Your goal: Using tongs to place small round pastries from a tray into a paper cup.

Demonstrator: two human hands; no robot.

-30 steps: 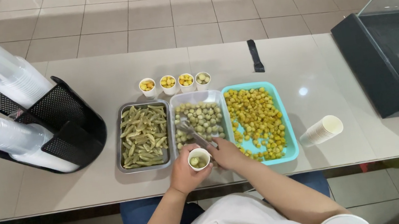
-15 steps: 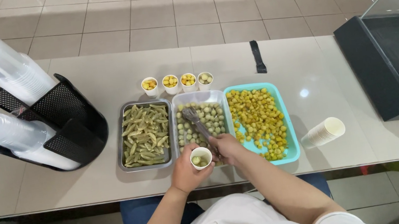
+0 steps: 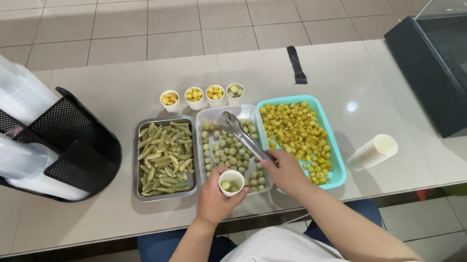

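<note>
Right hand [image 3: 285, 172] pinches tongs [image 3: 242, 135], long axis pointing up-left over the middle tray [image 3: 248, 111]; left hand [image 3: 215, 200] clasps a small cup [image 3: 232, 182].

A pale counter [image 3: 113, 94] bears three food trays [image 3: 165, 158], four filled cups [image 3: 201, 96], a black cup holder [image 3: 69, 149], a paper-cup stack [image 3: 373, 152] and a black case [image 3: 463, 70].

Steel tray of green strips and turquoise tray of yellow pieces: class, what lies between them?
In the head view, a clear tray of pale green balls lies between them, with metal tongs reaching over it.
</note>
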